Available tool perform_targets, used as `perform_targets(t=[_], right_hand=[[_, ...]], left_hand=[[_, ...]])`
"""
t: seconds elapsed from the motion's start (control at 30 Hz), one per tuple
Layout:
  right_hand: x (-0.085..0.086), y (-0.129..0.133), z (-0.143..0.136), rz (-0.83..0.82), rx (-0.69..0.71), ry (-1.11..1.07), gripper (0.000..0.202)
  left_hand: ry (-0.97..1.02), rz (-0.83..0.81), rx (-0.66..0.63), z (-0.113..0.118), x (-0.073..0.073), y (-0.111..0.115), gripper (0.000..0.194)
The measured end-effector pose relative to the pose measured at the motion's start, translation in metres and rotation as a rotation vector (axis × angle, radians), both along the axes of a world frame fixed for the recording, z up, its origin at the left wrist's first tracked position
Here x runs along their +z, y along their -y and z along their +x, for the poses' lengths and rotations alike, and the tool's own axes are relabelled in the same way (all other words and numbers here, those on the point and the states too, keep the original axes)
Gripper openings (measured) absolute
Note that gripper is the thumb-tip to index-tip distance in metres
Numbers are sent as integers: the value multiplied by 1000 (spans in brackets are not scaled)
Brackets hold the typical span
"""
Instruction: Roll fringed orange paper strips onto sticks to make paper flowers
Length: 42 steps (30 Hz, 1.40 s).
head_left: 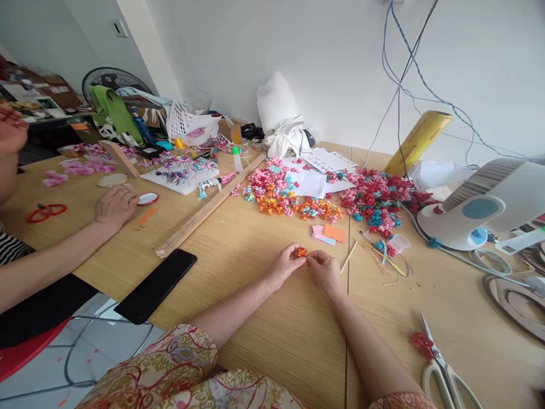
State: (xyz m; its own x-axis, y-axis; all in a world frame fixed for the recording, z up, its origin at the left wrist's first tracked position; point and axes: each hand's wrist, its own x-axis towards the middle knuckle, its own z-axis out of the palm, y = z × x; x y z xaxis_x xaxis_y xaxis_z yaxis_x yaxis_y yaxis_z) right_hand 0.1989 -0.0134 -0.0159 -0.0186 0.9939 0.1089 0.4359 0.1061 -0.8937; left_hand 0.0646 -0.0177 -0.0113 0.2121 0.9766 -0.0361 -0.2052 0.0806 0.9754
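Note:
A small orange flower [301,251] is held between my two hands above the wooden table [272,335]. My left hand [286,264] pinches it from the left with thumb and fingers. From the right, my right hand [325,270] has its fingertips closed at the flower's lower right edge; anything thin between them is too small to make out. Just beyond my hands lie orange, pink and blue paper pieces [334,233]. A thin wooden stick [349,257] rests to the right of my right hand.
Flower piles [374,199] spread across the back. White-handled scissors [440,363] lie at lower right, near a white fan [481,199]. A black phone [156,285] and a wooden bar [208,210] are on the left, beside another person's hand and arm.

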Motion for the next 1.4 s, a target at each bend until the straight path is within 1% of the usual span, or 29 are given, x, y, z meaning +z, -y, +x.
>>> perform_targets(t=[0.13,0.3,0.43,0.57,0.67,0.73,0.83,0.97,1.03,1.13,1.3,1.4], right_hand=[[1,0,-2,-5,34,9,16],[3,1,-4,-14,47,36,15],[6,3,-4,29,38,101,15],[8,6,-4,134,91,210,17],[7,6,-4,203,125,272,17],[7,6,-3,215,128,282,16],[7,5,-3,227,131,256,15],[7,5,-2,255,132,228,15],[8,5,-2,268,131,233,15],[11,6,-1,275,122,245,14],[15,6,0,234,94,208,13],[12,5,1,157,59,142,13]], left_hand=[[-47,36,52,1,-4,-2,24],[-72,45,106,3,-4,-1,23],[-111,73,120,3,-6,0,26],[-247,200,125,1,-11,0,37],[-324,345,75,-2,-13,-2,29],[-346,379,40,-4,-13,-4,23],[-351,365,38,-6,-11,-6,19],[-387,375,59,-7,-10,-9,19],[-374,358,52,-6,-9,-9,19],[-295,285,-6,-6,-4,-7,24],[-96,74,-187,-9,6,-4,36],[-55,7,-209,-10,9,-3,39]])
